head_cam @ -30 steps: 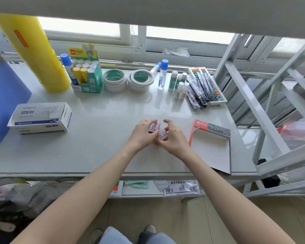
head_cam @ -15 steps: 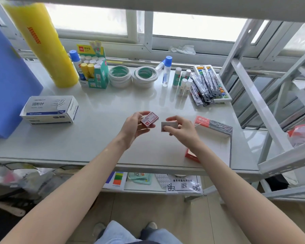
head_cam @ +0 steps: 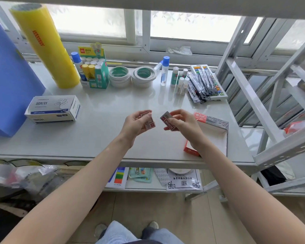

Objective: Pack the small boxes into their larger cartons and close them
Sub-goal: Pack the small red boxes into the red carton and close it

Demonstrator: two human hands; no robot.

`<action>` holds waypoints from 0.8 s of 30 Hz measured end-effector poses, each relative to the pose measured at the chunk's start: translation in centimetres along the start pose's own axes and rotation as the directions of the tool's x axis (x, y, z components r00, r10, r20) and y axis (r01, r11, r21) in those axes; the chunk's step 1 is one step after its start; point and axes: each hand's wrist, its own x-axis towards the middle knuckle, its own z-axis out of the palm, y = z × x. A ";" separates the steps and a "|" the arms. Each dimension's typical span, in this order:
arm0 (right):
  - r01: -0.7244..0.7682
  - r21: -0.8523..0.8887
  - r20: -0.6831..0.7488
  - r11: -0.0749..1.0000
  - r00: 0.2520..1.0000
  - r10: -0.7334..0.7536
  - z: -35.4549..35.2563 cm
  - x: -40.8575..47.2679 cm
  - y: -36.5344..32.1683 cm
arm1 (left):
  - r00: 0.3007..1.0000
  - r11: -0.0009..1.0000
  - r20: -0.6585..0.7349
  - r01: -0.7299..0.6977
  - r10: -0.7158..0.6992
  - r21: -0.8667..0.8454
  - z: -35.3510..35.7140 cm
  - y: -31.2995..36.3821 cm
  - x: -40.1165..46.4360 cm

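Above the white table's middle, my left hand (head_cam: 136, 123) grips a small red-and-white box (head_cam: 148, 122). My right hand (head_cam: 183, 124) grips a second small red-and-white box (head_cam: 167, 120), tilted, a short gap from the first. An open red-and-grey carton (head_cam: 210, 119) with a white inside lies on the table just right of my right hand; my forearm covers its near left corner. A closed white-and-blue carton (head_cam: 54, 109) with a paper-clip drawing rests at the table's left.
At the back stand a yellow film roll (head_cam: 46, 48), a green glue-stick display box (head_cam: 95, 71), two tape roll stacks (head_cam: 132, 76), glue bottles (head_cam: 165, 71) and packets of pins (head_cam: 206, 83). A blue panel (head_cam: 9, 81) leans at left. A white metal frame (head_cam: 264, 103) borders the right.
My hands rose off the table and drew apart, each taking one small box; both boxes have turned in my fingers. The camera view shifted slightly.
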 end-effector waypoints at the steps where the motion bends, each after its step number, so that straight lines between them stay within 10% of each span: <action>1: -0.001 0.010 0.000 1.000 1.000 0.001 0.0 -0.1 0.0 | 1.000 1.000 -0.030 0.004 -0.004 0.019 0.1 -0.1 -0.1; 11: 0.171 -0.043 -0.135 0.984 0.975 -0.176 -0.7 -0.7 -0.3 | 0.999 0.990 -0.002 0.050 -0.051 -0.133 0.3 -0.2 -1.0; 24: 0.147 -0.061 0.134 0.987 0.981 -0.138 -0.2 -1.2 -0.8 | 0.998 0.989 0.060 0.028 -0.019 -0.146 0.9 -0.2 -1.2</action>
